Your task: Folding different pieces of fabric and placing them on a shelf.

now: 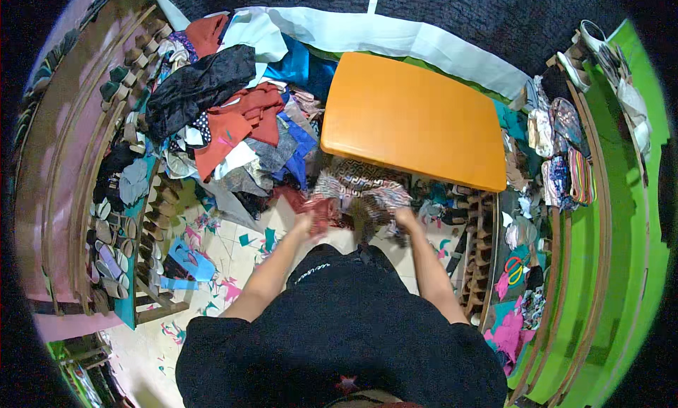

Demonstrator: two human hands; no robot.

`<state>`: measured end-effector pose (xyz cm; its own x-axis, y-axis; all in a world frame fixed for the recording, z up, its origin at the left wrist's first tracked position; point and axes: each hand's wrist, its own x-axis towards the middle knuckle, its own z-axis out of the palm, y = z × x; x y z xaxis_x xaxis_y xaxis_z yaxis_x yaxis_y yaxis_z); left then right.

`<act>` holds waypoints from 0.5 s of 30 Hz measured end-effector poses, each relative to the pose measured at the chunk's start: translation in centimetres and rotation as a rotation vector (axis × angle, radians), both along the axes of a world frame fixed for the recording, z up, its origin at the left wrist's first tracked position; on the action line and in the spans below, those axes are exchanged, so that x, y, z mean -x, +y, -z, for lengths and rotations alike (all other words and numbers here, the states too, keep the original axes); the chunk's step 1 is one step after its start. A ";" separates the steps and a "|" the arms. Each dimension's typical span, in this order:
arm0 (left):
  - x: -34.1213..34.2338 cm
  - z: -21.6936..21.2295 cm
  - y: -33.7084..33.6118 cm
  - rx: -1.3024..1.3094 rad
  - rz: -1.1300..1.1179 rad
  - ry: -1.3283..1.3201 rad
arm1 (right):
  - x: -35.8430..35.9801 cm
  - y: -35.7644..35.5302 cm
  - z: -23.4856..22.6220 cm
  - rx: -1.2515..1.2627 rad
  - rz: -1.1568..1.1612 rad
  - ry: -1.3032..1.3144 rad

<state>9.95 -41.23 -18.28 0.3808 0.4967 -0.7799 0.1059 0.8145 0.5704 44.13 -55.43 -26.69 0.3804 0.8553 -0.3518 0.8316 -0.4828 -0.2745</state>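
A patterned cloth [355, 184] in brown, white and reddish tones hangs spread before my body, just below the near edge of an orange table top [415, 117]. My left hand [304, 224] grips its left side, where a reddish part is smeared by motion. On the opposite side, my right hand [405, 219] is closed on the same cloth, near a dark blurred edge. The fingers of both hands are partly hidden by the fabric and blur. Whether it is one piece or several layers, I cannot tell.
A heap of mixed fabric [247, 126] rises left of the table. Wooden racks with shoe forms [152, 231] and shoes stand at the left; another rack [480, 246] is at the right. Scissors [515, 270] lie beside pink scraps [510, 330]. Offcuts litter the tiled floor [229, 249].
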 end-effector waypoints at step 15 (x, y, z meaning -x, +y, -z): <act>-5.8 -20.7 -4.3 -1.519 0.561 -0.072 | 11.7 5.0 -30.5 -0.155 -0.229 1.012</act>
